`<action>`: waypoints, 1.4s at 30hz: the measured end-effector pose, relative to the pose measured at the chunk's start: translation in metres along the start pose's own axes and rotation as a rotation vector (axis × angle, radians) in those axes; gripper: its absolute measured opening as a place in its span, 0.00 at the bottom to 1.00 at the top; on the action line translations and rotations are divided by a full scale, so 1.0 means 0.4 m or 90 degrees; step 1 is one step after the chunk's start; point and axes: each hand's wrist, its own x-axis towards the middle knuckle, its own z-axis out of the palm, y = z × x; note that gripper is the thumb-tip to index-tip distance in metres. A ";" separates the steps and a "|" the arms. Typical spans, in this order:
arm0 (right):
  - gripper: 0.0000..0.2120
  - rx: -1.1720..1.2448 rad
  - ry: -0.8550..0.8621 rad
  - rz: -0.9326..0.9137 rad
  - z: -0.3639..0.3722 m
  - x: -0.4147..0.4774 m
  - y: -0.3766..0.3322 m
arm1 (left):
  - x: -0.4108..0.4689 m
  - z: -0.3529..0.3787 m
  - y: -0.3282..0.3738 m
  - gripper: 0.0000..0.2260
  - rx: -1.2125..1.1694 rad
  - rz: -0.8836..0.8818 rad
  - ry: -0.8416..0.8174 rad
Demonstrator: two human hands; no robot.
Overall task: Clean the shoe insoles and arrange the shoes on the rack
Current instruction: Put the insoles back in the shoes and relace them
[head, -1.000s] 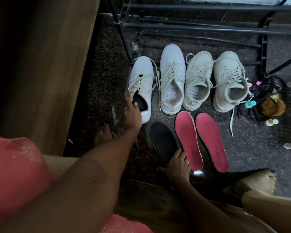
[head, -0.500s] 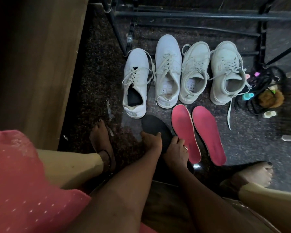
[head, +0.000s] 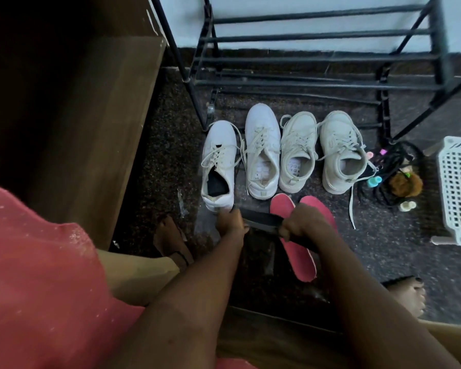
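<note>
Several white sneakers stand in a row on the dark floor before the black metal rack (head: 314, 59). The leftmost sneaker (head: 220, 158) has a black insole inside; beside it stand a second white sneaker (head: 262, 147) and two cream sneakers (head: 298, 147) (head: 341, 150). Both hands hold a black insole (head: 261, 219) above the floor: my left hand (head: 230, 221) grips its left end, my right hand (head: 304, 222) grips its right end. Two pink insoles lie under my right hand, one (head: 300, 259) long and visible, the other (head: 281, 205) mostly covered.
A wooden cabinet (head: 85, 129) fills the left side. A white perforated basket (head: 458, 190) stands at the right, with a pile of small items and black cords (head: 394, 177) next to it. My bare feet (head: 171, 238) (head: 407, 294) rest on the floor.
My left hand came back from the leftmost sneaker to the black insole. Both hands have lifted that insole off the floor and turned it crosswise. The camera tilted up, showing more rack.
</note>
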 end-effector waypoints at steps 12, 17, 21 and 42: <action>0.15 0.077 0.138 -0.017 -0.249 -0.125 -0.020 | -0.042 0.010 0.313 0.10 0.717 0.726 -0.021; 0.20 0.092 0.142 0.006 -0.246 -0.083 -0.039 | 0.057 0.131 0.342 0.13 0.968 0.813 -0.049; 0.15 0.084 0.135 0.008 -0.246 -0.057 -0.048 | 0.120 0.175 0.326 0.07 1.163 0.834 0.063; 0.20 0.063 0.134 0.033 -0.214 -0.032 -0.051 | 0.104 0.191 0.372 0.12 1.027 0.775 -0.105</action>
